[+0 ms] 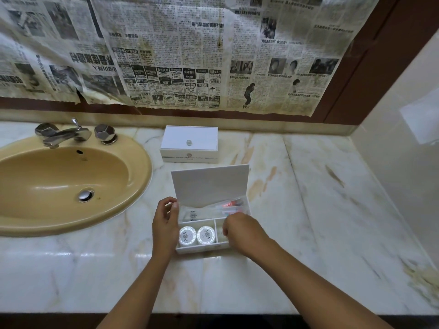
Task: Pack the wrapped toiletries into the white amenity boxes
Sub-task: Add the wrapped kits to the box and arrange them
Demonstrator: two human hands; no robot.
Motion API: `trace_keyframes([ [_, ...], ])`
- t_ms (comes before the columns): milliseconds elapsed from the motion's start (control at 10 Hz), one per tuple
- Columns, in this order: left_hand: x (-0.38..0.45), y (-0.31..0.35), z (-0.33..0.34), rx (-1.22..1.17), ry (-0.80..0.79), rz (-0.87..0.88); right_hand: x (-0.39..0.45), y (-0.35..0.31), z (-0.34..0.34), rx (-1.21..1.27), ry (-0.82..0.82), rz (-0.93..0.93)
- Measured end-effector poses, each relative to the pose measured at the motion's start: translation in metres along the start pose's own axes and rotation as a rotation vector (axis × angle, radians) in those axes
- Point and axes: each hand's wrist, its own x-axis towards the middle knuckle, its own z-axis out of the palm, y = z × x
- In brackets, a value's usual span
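At the far left a tan sink [59,186] is set into the marble counter [308,222], its left side cut off by the frame edge; one tap [63,135] with two knobs stands behind it. The left hand [166,222] rests against the left wall of the open box [202,248], fingers loosely curled near the hinge corner and gripping nothing that can be made out. This box sits near the counter's front, lid [210,185] raised and hiding part of the back compartment. In the front left compartment stand two round wrapped soaps [197,235], side by side. In the long back compartment lie clear packets [228,206] with red print; their number is hard to tell. The right hand [240,231] covers the front right compartment, fingers bent down into it; whether it holds anything cannot be told. Behind, a second box [188,144] stands closed, a small knob [189,142] on its lid. Newspaper [166,51] covers the wall above.
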Motion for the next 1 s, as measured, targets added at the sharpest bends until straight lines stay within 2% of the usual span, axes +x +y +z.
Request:
trace_keyframes([
  [300, 0.0, -0.002, -0.002, 0.006, -0.004, -0.014, 0.002, 0.0, -0.008, 0.03, -0.187, 0.076],
  [400, 0.001, -0.002, -0.002, -0.006, -0.005, -0.025, -0.001, -0.01, -0.024, 0.038, -0.023, 0.004],
  [500, 0.0, 0.0, -0.001, -0.017, 0.001, -0.025, 0.002, -0.027, -0.055, 0.124, 0.407, -0.173],
  [600, -0.001, 0.004, 0.001, -0.021, 0.009, -0.028, 0.017, -0.044, -0.079, 0.051, 0.626, -0.261],
  [700, -0.001, 0.005, 0.0, -0.038, 0.004, -0.05, 0.036, -0.05, -0.082, -0.107, 0.455, -0.172],
  [800, 0.0, 0.006, -0.003, -0.057, 0.006, -0.084, 0.039, -0.048, -0.073, -0.19, 0.415, -0.162],
  [900, 0.0, 0.01, -0.004, -0.101, 0.038, -0.149, 0.026, -0.046, -0.071, -0.157, 0.407, -0.222],
  [1000, 0.002, 0.013, -0.005, -0.197, 0.04, -0.278, 0.004, -0.043, -0.062, -0.146, 0.33, -0.274],
])
